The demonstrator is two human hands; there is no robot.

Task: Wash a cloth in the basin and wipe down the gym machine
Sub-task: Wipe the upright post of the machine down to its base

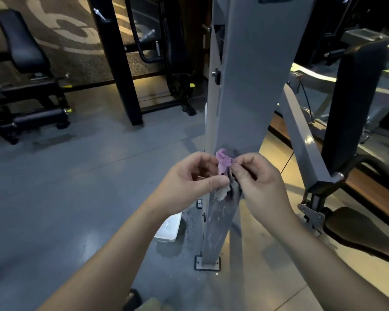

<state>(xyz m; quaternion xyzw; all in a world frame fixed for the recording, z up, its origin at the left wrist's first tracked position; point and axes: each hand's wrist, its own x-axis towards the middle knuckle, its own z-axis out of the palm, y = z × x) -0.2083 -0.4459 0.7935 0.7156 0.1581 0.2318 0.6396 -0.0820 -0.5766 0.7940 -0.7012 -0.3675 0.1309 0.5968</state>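
A small purple cloth, crumpled, with a pale and dark part hanging below, is held between both hands in front of the grey upright post of the gym machine. My left hand pinches its left side with curled fingers and thumb. My right hand pinches its right side. The post's lower part looks wet and streaked. A white basin stands on the floor to the left of the post's foot, partly hidden by my left forearm.
A black padded seat and backrest of the machine are at the right. A black bench machine stands at the far left, a black frame behind. Grey floor lies open at the left.
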